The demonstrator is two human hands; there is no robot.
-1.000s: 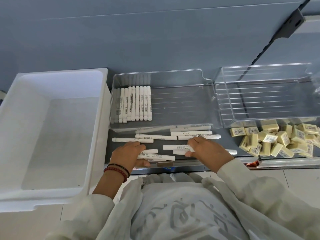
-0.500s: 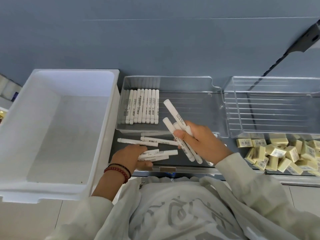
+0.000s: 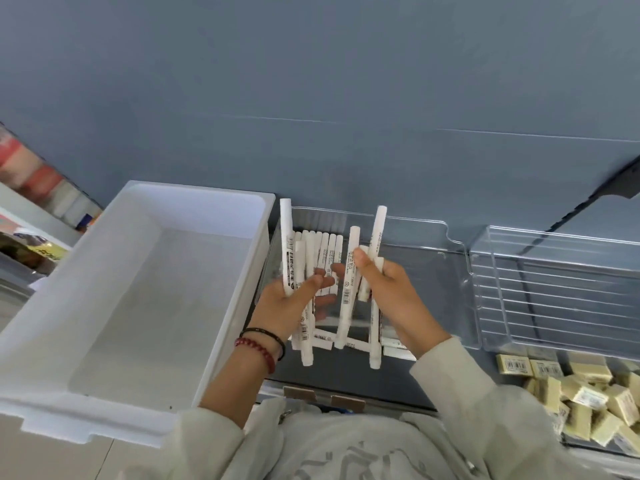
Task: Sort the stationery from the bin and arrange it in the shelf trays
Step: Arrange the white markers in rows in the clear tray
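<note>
A: Start at the hands; what does each one have?

B: The left hand point(image 3: 284, 303) curls its fingers round the left bundle point(image 3: 286, 244), several white pens gripped near their middle; the right hand point(image 3: 394, 296), just beside it with the thumb up, grips the right bundle point(image 3: 376, 233) the same way; neither hand is spread.

A: How do the pens lie in them?

B: Long axis pointing away from the person, fanned a little; the far ends stick out beyond the fingers and the near ends hang back toward the wrists; the ends are not level, so I judge they want squaring first.

A: And below the hands?

B: Loose pens point(image 3: 398, 353) lie flat on the shelf under both palms, crosswise to the held ones; those are not yet gathered.

A: Where do the bundles go?

B: The pen tray point(image 3: 426, 225) is straight beyond the fingertips; its laid row point(image 3: 327, 251) sits beyond the left hand, partly hidden by the left bundle, and runs the same way as the held pens; so I expect no turn, only a reach forward and a lowering.

A: Which hand goes first?

B: The right, I think; the bare tray floor lies beyond it and toward its outer side, next to the row; the left hand would have to cross over the row.

A: Anything else?

B: The white bin point(image 3: 194, 189) stands outside the left hand; the second tray point(image 3: 561, 292) and the erasers point(image 3: 588, 389) lie well outside the right.
</note>
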